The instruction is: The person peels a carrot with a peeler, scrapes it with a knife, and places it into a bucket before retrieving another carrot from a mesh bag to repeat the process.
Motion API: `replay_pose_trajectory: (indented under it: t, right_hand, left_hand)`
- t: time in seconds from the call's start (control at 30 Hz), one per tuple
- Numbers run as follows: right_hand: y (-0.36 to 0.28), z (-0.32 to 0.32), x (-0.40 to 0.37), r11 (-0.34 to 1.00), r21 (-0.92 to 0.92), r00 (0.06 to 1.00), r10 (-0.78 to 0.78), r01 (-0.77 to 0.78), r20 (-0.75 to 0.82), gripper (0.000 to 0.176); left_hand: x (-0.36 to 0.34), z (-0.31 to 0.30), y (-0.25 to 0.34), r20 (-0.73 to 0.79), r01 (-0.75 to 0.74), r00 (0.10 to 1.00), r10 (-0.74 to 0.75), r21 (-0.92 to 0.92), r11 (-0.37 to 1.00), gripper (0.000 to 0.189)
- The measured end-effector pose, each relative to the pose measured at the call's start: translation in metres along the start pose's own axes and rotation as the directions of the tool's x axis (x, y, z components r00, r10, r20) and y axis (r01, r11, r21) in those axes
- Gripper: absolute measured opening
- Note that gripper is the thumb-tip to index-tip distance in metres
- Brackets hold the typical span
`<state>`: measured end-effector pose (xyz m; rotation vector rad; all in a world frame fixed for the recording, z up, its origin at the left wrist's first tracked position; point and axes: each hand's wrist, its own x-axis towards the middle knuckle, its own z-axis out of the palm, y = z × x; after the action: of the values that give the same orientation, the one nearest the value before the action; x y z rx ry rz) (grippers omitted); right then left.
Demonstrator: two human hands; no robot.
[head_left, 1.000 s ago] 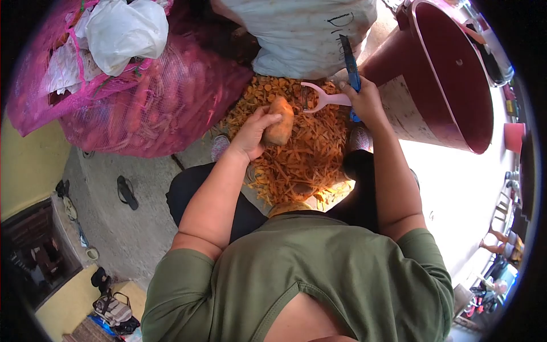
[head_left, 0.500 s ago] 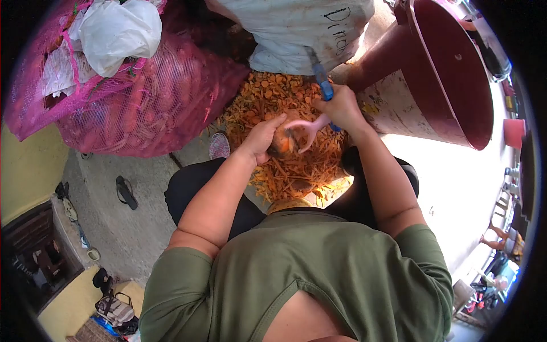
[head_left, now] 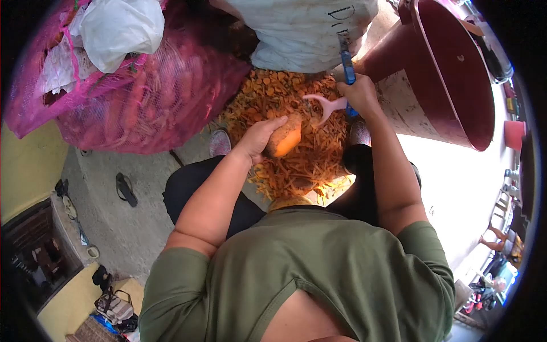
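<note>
My left hand (head_left: 261, 138) is wrapped round a thick carrot (head_left: 286, 138), part bare bright orange and part brown, soiled skin. In my right hand (head_left: 360, 96) are two tools gripped together: a pale pink Y-shaped peeler (head_left: 327, 106) pointing left, and a blue-handled utility knife (head_left: 347, 64) with its blade end pointing away from me. The peeler's head is apart from the carrot. Beneath both hands lies a heap of orange peelings and cut carrot pieces (head_left: 296, 168).
A pink mesh sack of carrots (head_left: 154, 102) stands at the left, with a white plastic bag (head_left: 121, 34) on top. Ahead is a white sack (head_left: 307, 34). A large maroon bucket (head_left: 393, 48) leans at the right. A dark flip-flop (head_left: 126, 190) lies on the concrete floor.
My right hand has drawn the peeler off the carrot, moving right and slightly forward. The carrot has turned in my left hand, and its bare orange side now shows.
</note>
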<state>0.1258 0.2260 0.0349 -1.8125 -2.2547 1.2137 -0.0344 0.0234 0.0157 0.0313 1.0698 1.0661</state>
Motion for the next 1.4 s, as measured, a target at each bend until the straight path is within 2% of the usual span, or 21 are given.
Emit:
replay_pose_trajectory:
  t: [0.07, 0.13, 0.2, 0.27, 0.33, 0.43, 0.47, 0.53, 0.63, 0.67, 0.73, 0.8, 0.87, 0.97, 1.0, 1.07, 1.17, 1.2, 1.27, 1.37, 1.4]
  right_hand:
    - [-0.016, 0.013, -0.026, 0.987, 0.150, 0.994, -0.072, 0.060, 0.080, 0.029]
    - [-0.027, 0.024, -0.038, 0.986, -0.022, 0.980, -0.161, 0.165, 0.120, 0.025]
    - [-0.020, 0.019, -0.022, 0.998, 0.062, 0.999, -0.018, 0.015, 0.047, 0.024]
    - [0.006, 0.006, 0.007, 0.989, -0.151, 0.985, -0.031, 0.005, -0.169, 0.025]
    - [0.005, -0.001, 0.005, 0.999, 0.019, 0.982, -0.038, 0.042, -0.186, 0.026]
    - [-0.013, 0.016, -0.018, 0.959, 0.267, 0.994, -0.105, 0.096, 0.022, 0.024]
    - [-0.030, 0.021, -0.039, 0.928, 0.332, 0.979, -0.197, 0.170, 0.049, 0.017]
    - [-0.039, 0.032, -0.054, 0.958, 0.219, 0.956, -0.226, 0.183, 0.189, 0.017]
    - [-0.038, 0.042, -0.060, 0.942, 0.086, 0.938, -0.332, 0.324, 0.103, 0.018]
    - [-0.036, 0.042, -0.056, 0.955, 0.112, 0.955, -0.285, 0.276, 0.078, 0.018]
    - [-0.026, 0.036, -0.037, 0.970, 0.170, 0.983, -0.183, 0.176, 0.030, 0.019]
    - [-0.002, 0.025, -0.007, 0.994, 0.032, 0.987, -0.095, 0.100, -0.130, 0.018]
    - [0.007, 0.005, 0.002, 0.994, 0.010, 0.976, -0.108, 0.111, -0.188, 0.017]
    - [-0.017, 0.013, -0.029, 0.950, 0.289, 0.993, -0.121, 0.116, -0.003, 0.015]
    - [-0.019, 0.026, -0.035, 0.966, 0.169, 0.978, -0.206, 0.197, 0.041, 0.014]
    - [-0.025, 0.030, -0.043, 0.968, 0.081, 0.967, -0.243, 0.237, 0.079, 0.014]
    - [0.006, 0.025, -0.001, 0.987, 0.099, 0.992, -0.127, 0.128, -0.013, 0.027]
    - [0.010, 0.018, 0.007, 0.996, -0.024, 0.982, -0.085, 0.082, -0.167, 0.028]
    - [0.013, 0.003, 0.012, 0.999, 0.048, 0.995, -0.011, 0.016, -0.100, 0.027]
    - [-0.012, 0.020, -0.020, 0.965, 0.247, 0.995, -0.095, 0.088, 0.017, 0.027]
    - [-0.021, 0.027, -0.032, 0.970, 0.207, 0.981, -0.154, 0.128, 0.115, 0.025]
  left_hand:
    - [0.002, -0.002, -0.002, -0.026, -0.028, 0.999, 0.028, 0.002, 1.000, 0.035]
    - [0.001, -0.001, 0.001, 0.031, 0.000, 1.000, -0.002, 0.064, 0.998, 0.034]
    - [-0.002, -0.002, 0.001, 0.057, 0.015, 0.998, -0.021, 0.096, 0.995, 0.034]
    - [-0.003, -0.005, 0.002, 0.054, 0.001, 0.999, -0.006, 0.090, 0.996, 0.033]
    - [-0.004, -0.003, 0.002, 0.023, -0.055, 0.998, 0.053, 0.064, 0.996, 0.036]
    - [-0.003, -0.001, 0.002, 0.027, -0.025, 0.999, 0.026, -0.065, 0.998, 0.036]
    - [-0.003, -0.002, 0.002, 0.038, 0.010, 0.999, -0.006, -0.119, 0.993, 0.036]
    - [0.005, -0.010, -0.003, 0.083, 0.058, 0.995, -0.047, -0.141, 0.988, 0.034]
    - [0.005, -0.007, -0.004, 0.071, 0.106, 0.992, -0.103, -0.045, 0.993, 0.036]
    - [0.004, -0.005, -0.005, 0.049, 0.119, 0.992, -0.119, 0.007, 0.993, 0.038]
    - [0.006, -0.006, -0.009, 0.093, 0.079, 0.993, -0.072, -0.071, 0.994, 0.037]
    - [0.003, -0.005, -0.006, 0.085, 0.090, 0.993, -0.081, -0.097, 0.991, 0.036]
    - [-0.001, -0.004, -0.003, 0.047, 0.079, 0.996, -0.075, -0.075, 0.994, 0.035]
    - [0.001, -0.006, -0.005, 0.032, 0.049, 0.998, -0.048, -0.035, 0.998, 0.034]
    - [0.001, -0.007, -0.005, 0.033, 0.030, 0.999, -0.030, 0.008, 1.000, 0.034]
    - [0.001, -0.007, -0.005, 0.074, 0.007, 0.997, -0.012, 0.075, 0.997, 0.034]
    - [-0.001, -0.004, 0.000, 0.155, -0.006, 0.988, -0.011, 0.112, 0.994, 0.033]
    - [-0.005, -0.004, 0.000, 0.149, -0.005, 0.989, -0.011, 0.101, 0.995, 0.033]
    - [-0.008, -0.004, 0.002, 0.109, 0.003, 0.994, -0.010, 0.061, 0.998, 0.032]
    - [-0.002, -0.006, -0.002, 0.074, 0.036, 0.997, -0.030, -0.072, 0.997, 0.032]
    - [0.002, -0.011, -0.003, 0.102, 0.068, 0.993, -0.056, -0.126, 0.990, 0.032]
